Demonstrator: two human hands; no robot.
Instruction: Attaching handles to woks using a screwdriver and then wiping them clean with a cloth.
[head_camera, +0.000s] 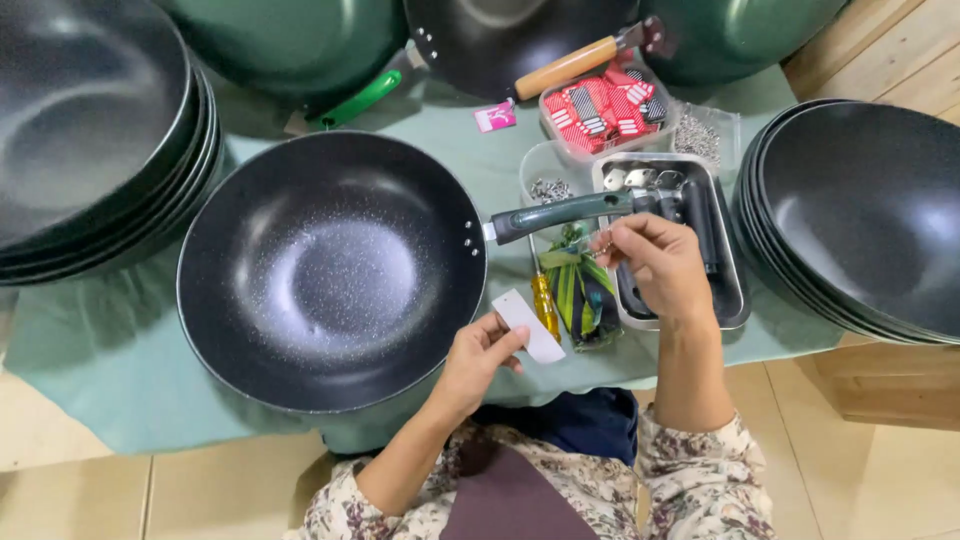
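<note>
On green cloth (120, 370) over tiled floor (80, 500), black wok (330, 270) rests.

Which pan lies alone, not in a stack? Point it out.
The speckled black wok in the middle, with the dark green handle pointing towards the right hand. The other black pans sit stacked at both sides.

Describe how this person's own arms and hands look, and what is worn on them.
Both hands are bare: no gloves, and no rings or watch that I can make out. The left hand and right hand come out of loose sleeves of a pale fabric with a small floral print in muted reds and greens. The sleeves are pushed up near the elbows, leaving the forearms uncovered.
</note>
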